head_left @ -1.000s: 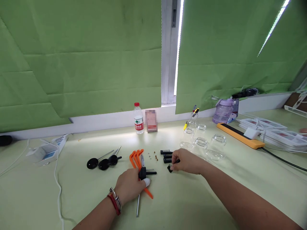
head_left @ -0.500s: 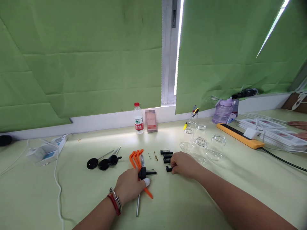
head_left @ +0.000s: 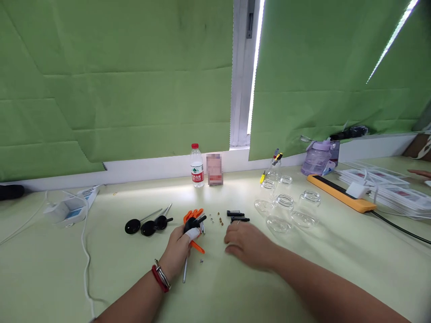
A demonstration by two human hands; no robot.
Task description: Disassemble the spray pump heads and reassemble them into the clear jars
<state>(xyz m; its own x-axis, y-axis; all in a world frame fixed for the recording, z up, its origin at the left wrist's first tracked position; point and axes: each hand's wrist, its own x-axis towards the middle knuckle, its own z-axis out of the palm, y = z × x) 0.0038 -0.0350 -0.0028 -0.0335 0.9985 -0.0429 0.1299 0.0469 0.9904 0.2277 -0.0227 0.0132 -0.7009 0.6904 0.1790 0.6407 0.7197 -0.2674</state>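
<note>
My left hand [head_left: 179,247], with a white bandage on one finger and bracelets at the wrist, is closed round a black-handled tool [head_left: 194,221] among orange plastic pieces [head_left: 192,215]. A thin metal rod [head_left: 185,272] sticks out below it on the table. My right hand [head_left: 247,244] rests palm down just right of it, fingers curled onto the table; what they cover is hidden. Two black comb-like parts [head_left: 236,216] lie just beyond my right hand. Small brass bits [head_left: 219,220] and a tiny screw [head_left: 201,261] lie between my hands.
Three black round-headed tools [head_left: 147,225] lie at left. Several glass jars [head_left: 284,202] stand at right, with an orange power strip [head_left: 340,194], a purple jug [head_left: 317,157] and stacked papers [head_left: 387,184]. A water bottle [head_left: 197,171] stands at the back. Another person's hand [head_left: 418,172] shows far right.
My left hand has moved forward and lifted the black-handled tool over the orange pieces. My right hand has drawn back and left from the black parts; the small black piece it held has gone from sight.
</note>
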